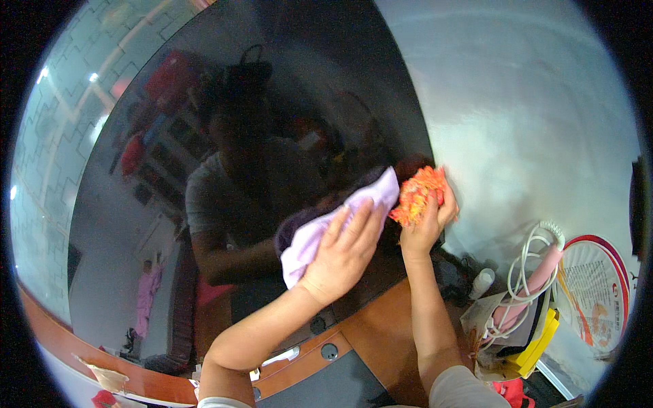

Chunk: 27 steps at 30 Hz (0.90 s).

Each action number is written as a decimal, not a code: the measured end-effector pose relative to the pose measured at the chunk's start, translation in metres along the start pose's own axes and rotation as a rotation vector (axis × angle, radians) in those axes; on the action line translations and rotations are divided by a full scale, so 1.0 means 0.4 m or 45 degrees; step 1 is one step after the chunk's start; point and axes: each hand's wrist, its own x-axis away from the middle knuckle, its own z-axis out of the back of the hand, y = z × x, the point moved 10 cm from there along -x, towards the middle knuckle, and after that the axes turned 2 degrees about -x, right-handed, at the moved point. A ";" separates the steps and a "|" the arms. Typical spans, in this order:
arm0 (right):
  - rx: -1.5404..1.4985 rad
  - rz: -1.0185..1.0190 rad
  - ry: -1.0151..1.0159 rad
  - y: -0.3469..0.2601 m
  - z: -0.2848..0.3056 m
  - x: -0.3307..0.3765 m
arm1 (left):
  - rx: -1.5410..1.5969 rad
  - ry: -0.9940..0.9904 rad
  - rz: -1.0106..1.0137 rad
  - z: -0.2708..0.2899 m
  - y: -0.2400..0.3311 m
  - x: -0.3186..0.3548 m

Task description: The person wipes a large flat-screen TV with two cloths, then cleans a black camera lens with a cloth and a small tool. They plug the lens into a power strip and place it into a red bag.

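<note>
I see my left hand (343, 255) pressed flat, fingers spread, on a lilac cloth (333, 228) against the dark screen (272, 136) (very reflective); my right hand's (428, 221) grip is closed around an orange rag (418, 194) at the screen's edge.

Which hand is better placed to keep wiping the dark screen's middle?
Left. The left hand presses the lilac cloth flat on the dark screen; the right hand grips an orange cloth at its edge.

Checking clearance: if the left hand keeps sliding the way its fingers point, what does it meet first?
Probably the orange cloth in the right hand; the left hand, flat on the purple cloth, points up-right toward it. Depth unclear.
</note>
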 end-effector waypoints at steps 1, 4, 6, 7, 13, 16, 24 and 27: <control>0.011 0.115 0.013 -0.039 -0.011 -0.038 | 0.003 0.057 0.041 0.038 -0.044 -0.020; -0.155 0.305 0.106 -0.184 -0.049 -0.204 | -0.062 0.292 0.201 0.170 -0.211 -0.059; -0.236 0.402 0.204 -0.293 -0.078 -0.324 | -0.208 0.442 0.340 0.262 -0.335 -0.068; -0.265 0.463 0.213 -0.345 -0.095 -0.384 | -0.313 0.520 0.417 0.312 -0.389 -0.068; -0.279 0.758 0.239 -0.425 -0.089 -0.534 | -0.494 0.619 0.472 0.389 -0.422 -0.133; -0.265 0.963 0.299 -0.366 -0.084 -0.480 | -0.373 0.646 0.316 0.292 -0.338 -0.120; -0.180 0.908 0.235 -0.266 -0.043 -0.328 | 0.026 0.177 0.196 0.044 -0.071 -0.023; -0.085 0.662 0.162 -0.164 -0.053 -0.228 | 0.095 0.023 0.122 -0.040 0.021 0.043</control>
